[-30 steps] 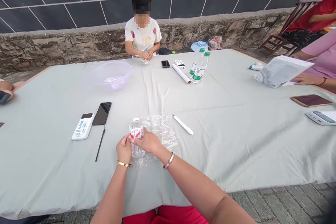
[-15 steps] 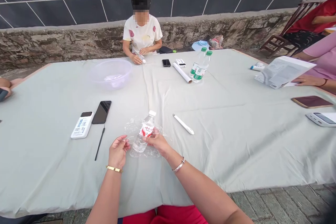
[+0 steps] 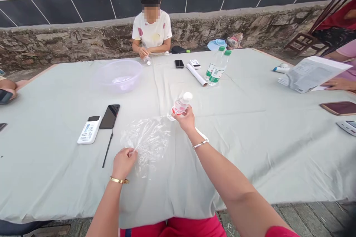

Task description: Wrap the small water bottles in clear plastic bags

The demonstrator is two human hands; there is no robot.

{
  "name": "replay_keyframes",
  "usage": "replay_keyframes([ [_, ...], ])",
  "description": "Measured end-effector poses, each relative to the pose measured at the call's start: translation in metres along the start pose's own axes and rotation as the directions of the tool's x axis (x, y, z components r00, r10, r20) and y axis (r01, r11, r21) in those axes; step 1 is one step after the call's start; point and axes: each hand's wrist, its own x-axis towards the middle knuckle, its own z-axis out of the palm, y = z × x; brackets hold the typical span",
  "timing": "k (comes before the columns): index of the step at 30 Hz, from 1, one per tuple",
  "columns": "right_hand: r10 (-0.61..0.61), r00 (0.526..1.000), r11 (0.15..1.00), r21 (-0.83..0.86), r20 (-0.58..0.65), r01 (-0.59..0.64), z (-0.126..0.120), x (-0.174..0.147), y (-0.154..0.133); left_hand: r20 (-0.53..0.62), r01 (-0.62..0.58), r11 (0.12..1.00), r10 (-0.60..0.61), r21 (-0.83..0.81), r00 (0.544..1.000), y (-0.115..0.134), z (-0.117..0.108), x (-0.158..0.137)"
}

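Note:
My right hand (image 3: 185,119) is wrapped round a clear water bottle (image 3: 180,105) with a white cap and a red-and-white label. The bottle leans to the right over the cloth; whether its base touches the table I cannot tell. Between finger and thumb, my left hand (image 3: 125,162) pinches the edge of a crumpled clear plastic sheet or bag (image 3: 151,137), which lies spread on the tablecloth. A white pen-like tool (image 3: 201,133) is mostly hidden behind my right wrist.
Left lie a white power bank (image 3: 89,130), a black phone (image 3: 110,116) and a thin black strap (image 3: 107,151). Beyond are a translucent basin (image 3: 119,76), a paper roll (image 3: 197,75) and two green-capped bottles (image 3: 218,68). A person opposite (image 3: 151,33) handles a small bottle.
My right hand has carried the bottle forward and right, off the plastic. The plastic now lies open to view, still pinched by my left hand. The camera view has shifted slightly.

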Motion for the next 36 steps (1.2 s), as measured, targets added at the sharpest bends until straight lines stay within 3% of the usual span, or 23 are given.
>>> replay_keyframes([
  [3,-0.041,0.999,0.965,-0.26,-0.021,0.034,0.011,0.02,0.006,0.129,-0.017,0.985,-0.005,0.174,0.992,0.006,-0.004,-0.007],
  [6,-0.047,0.999,0.919,-0.392,-0.009,0.04,0.014,0.019,0.012,0.193,-0.058,0.924,-0.017,0.378,0.981,0.009,-0.009,-0.012],
  [8,-0.066,0.998,0.899,-0.434,-0.015,0.052,0.013,0.016,0.016,0.17,-0.1,0.859,0.015,0.502,0.985,0.01,-0.015,-0.013],
  [10,-0.081,0.997,0.891,-0.449,-0.005,0.07,0.012,0.015,0.019,0.077,-0.102,0.808,0.07,0.581,0.995,0.013,-0.022,-0.013],
  [13,-0.075,0.997,0.883,-0.463,0.033,0.082,0.007,0.013,0.013,0.072,-0.086,0.818,0.055,0.569,0.996,0.021,-0.028,-0.011],
  [16,-0.164,0.986,0.888,-0.436,-0.001,0.147,0.002,-0.006,-0.014,0.255,-0.151,0.863,0.026,0.483,0.966,0.037,-0.025,-0.009],
  [18,-0.283,0.954,0.902,-0.311,0.104,0.301,0.002,-0.032,-0.039,0.334,-0.234,0.901,0.108,0.366,0.936,0.051,-0.021,-0.011],
  [19,-0.329,0.898,0.902,-0.187,0.291,0.39,0.003,-0.046,-0.05,0.37,-0.284,0.924,0.177,0.256,0.912,0.059,-0.021,-0.013],
  [20,-0.345,0.761,0.899,-0.038,0.55,0.436,0.005,-0.059,-0.06,0.405,-0.327,0.939,0.258,0.11,0.877,0.066,-0.024,-0.015],
  [21,-0.332,0.581,0.909,0.087,0.743,0.408,0.008,-0.07,-0.067,0.438,-0.347,0.936,0.337,-0.06,0.833,0.072,-0.03,-0.017],
  [22,-0.304,0.418,0.929,0.17,0.856,0.329,0.011,-0.079,-0.071,0.461,-0.329,0.915,0.403,-0.235,0.79,0.077,-0.038,-0.018],
  [23,-0.271,0.286,0.952,0.211,0.919,0.224,0.014,-0.085,-0.071,0.469,-0.272,0.88,0.443,-0.389,0.764,0.079,-0.048,-0.019],
  [24,-0.236,0.204,0.97,0.216,0.95,0.114,0.017,-0.089,-0.069,0.463,-0.187,0.841,0.45,-0.508,0.764,0.08,-0.058,-0.018],
  [26,-0.162,0.131,0.984,0.17,0.978,-0.048,0.019,-0.093,-0.059,0.369,-0.011,0.743,0.346,-0.669,0.863,0.076,-0.075,-0.011],
  [28,-0.071,0.136,0.996,0.077,0.988,-0.038,0.019,-0.095,-0.049,0.227,0.093,0.589,0.158,-0.803,0.961,0.07,-0.081,-0.001],
  [29,-0.017,0.192,0.999,0.008,0.981,0.05,0.019,-0.097,-0.046,0.169,0.115,0.493,0.066,-0.862,0.983,0.068,-0.078,0.005],
  [30,0.033,0.284,0.98,-0.086,0.958,0.178,0.019,-0.099,-0.043,0.118,0.116,0.394,-0.02,-0.912,0.993,0.066,-0.073,0.01],
  [32,0.071,0.475,0.835,-0.313,0.877,0.452,0.018,-0.105,-0.043,-0.027,0.022,0.267,-0.178,-0.963,0.984,0.065,-0.057,0.02],
  [33,0.059,0.529,0.733,-0.396,0.847,0.552,0.017,-0.108,-0.045,-0.14,-0.066,0.296,-0.237,-0.953,0.961,0.065,-0.048,0.023],
  [34,0.036,0.539,0.653,-0.429,0.841,0.625,0.016,-0.11,-0.048,-0.256,-0.148,0.378,-0.253,-0.914,0.933,0.066,-0.04,0.025],
  [36,-0.04,0.477,0.625,-0.35,0.878,0.697,0.012,-0.11,-0.056,-0.398,-0.242,0.578,-0.158,-0.779,0.904,0.067,-0.029,0.024],
])
